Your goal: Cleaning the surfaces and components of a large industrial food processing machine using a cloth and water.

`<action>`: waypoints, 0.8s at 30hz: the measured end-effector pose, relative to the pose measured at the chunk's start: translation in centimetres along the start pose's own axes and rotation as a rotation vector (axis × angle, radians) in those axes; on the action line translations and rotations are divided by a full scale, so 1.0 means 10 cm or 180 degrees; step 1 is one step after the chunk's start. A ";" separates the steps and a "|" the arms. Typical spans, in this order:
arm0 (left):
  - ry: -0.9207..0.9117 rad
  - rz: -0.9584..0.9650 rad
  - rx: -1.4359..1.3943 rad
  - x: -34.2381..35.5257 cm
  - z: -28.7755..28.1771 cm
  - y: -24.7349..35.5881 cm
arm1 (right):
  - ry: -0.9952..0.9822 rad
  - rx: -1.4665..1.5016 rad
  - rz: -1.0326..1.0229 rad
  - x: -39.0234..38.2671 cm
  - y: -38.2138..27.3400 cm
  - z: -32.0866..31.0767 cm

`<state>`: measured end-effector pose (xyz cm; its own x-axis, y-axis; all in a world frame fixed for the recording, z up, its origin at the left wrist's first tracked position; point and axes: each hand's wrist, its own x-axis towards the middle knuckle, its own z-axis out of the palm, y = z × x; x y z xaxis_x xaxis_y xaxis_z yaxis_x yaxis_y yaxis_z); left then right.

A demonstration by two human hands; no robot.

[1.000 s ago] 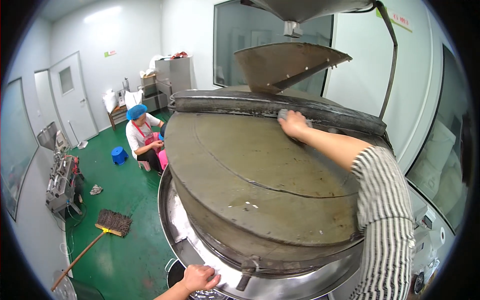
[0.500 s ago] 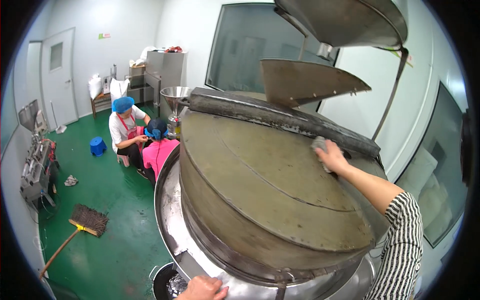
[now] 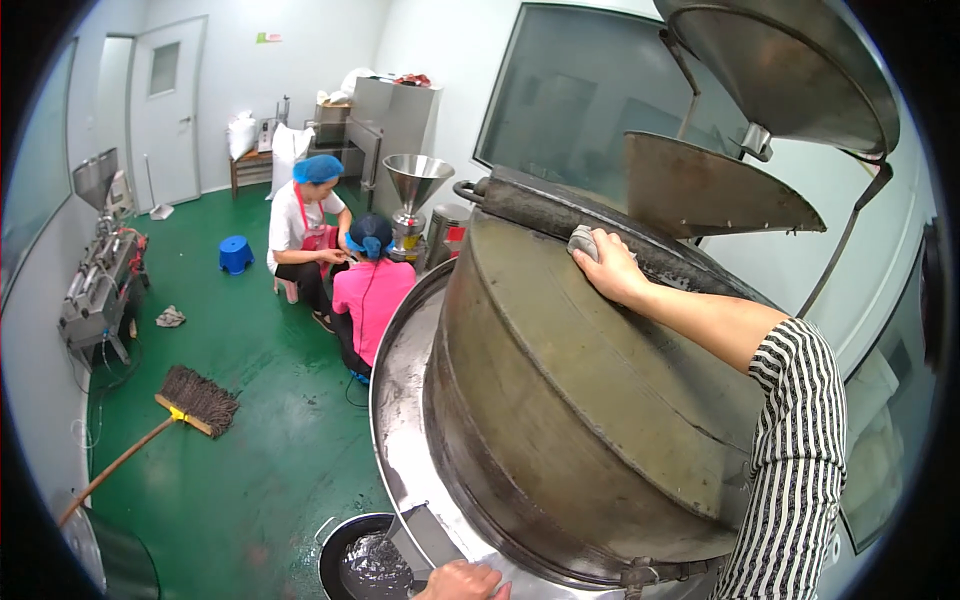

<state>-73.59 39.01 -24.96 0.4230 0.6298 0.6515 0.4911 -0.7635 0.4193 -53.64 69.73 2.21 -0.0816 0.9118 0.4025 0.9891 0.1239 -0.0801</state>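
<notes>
A large round metal drum [image 3: 580, 400] with a dull, stained lid fills the right half of the view. My right hand [image 3: 612, 268] reaches across the lid to its far rim and presses a grey scrubbing pad [image 3: 583, 241] against the dark bar there. My left hand [image 3: 462, 581] shows at the bottom edge, resting on the shiny steel rim [image 3: 395, 400] below the drum; its fingers are cut off by the frame. A striped sleeve covers my right upper arm.
Two people [image 3: 340, 265] crouch on the green floor to the left, beside a steel funnel machine [image 3: 415, 190]. A broom [image 3: 190, 405] lies on the floor. A black bucket [image 3: 360, 565] with water stands below the rim. A filling machine [image 3: 100, 270] stands at the left wall.
My view has swung left and closer to the drum. My right hand slid along the far rim with the pad. The left hand stays on the lower rim.
</notes>
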 end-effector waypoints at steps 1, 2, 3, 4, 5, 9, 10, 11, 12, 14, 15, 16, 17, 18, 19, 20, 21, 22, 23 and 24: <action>0.0047 0.0007 0.0001 0.01 0.02 0.00 | -0.0030 0.0247 -0.0272 0.00 -0.04 0.01; 0.0069 -0.0021 0.0025 0.01 0.02 0.00 | -0.0062 0.0497 -0.0540 0.00 -0.08 0.01; 0.0097 -0.0036 0.0001 0.01 0.03 0.01 | -0.0136 0.0591 -0.0752 0.01 -0.15 0.04; 0.0104 -0.0024 -0.0048 0.01 0.05 0.02 | -0.0137 0.0592 -0.0749 0.06 -0.19 0.07; 0.0086 -0.0032 -0.0039 0.00 0.06 -0.01 | -0.0212 0.0795 -0.0953 0.15 -0.28 0.11; -0.0064 0.0067 -0.0029 0.01 0.08 -0.08 | -0.0380 0.1194 -0.1451 0.41 -0.67 0.20; -0.0025 0.0054 -0.0042 0.02 0.09 -0.08 | -0.0511 0.1364 -0.1529 0.39 -0.69 0.21; -0.0052 0.0025 0.0002 0.00 0.08 -0.08 | -0.0572 0.1509 -0.1638 0.29 -0.74 0.16; -0.0079 0.0005 0.0041 -0.02 0.09 -0.10 | -0.0591 0.1553 -0.1608 0.15 -0.76 0.11; -0.0200 0.0000 0.0112 0.00 0.07 -0.09 | -0.1005 0.1853 -0.1967 -0.25 -0.77 -0.12; -0.0214 0.0007 0.0127 0.01 0.07 -0.10 | -0.1020 0.1784 -0.2061 -0.49 -0.74 -0.27; -0.0226 0.0011 0.0153 0.01 0.08 -0.10 | -0.0972 0.1588 -0.2177 -0.73 -0.70 -0.41; -0.0217 -0.0029 0.0158 0.03 0.07 -0.09 | -0.1048 0.1649 -0.2196 -0.98 -0.65 -0.55; -0.0209 -0.0069 0.0162 0.02 0.06 -0.08 | -0.1124 0.1710 -0.2213 -1.23 -0.59 -0.67; -0.0193 -0.0091 0.0128 0.01 0.07 -0.09 | -0.1099 0.1683 -0.2389 -1.47 -0.52 -0.79; -0.0238 -0.0049 0.0096 0.03 0.06 -0.08 | -0.1070 0.1638 -0.2550 -1.71 -0.42 -0.92; -0.0201 -0.0035 0.0119 0.05 0.05 -0.07 | -0.1076 0.1589 -0.2511 -1.95 -0.32 -1.06; -0.0169 -0.0036 0.0154 0.03 0.03 -0.07 | -0.1088 0.1558 -0.2482 -2.18 -0.24 -1.19; -0.0096 -0.0038 0.0144 0.01 0.04 -0.09 | -0.1148 0.1497 -0.2411 -2.41 -0.18 -1.35; -0.0132 0.0003 0.0113 0.01 0.04 -0.09 | -0.1205 0.1419 -0.2330 -2.62 -0.09 -1.50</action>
<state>-73.63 39.80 -25.51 0.4542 0.6351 0.6248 0.5172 -0.7590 0.3956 -50.51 39.84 5.36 -0.7774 0.6046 0.1736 0.5437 0.7846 -0.2979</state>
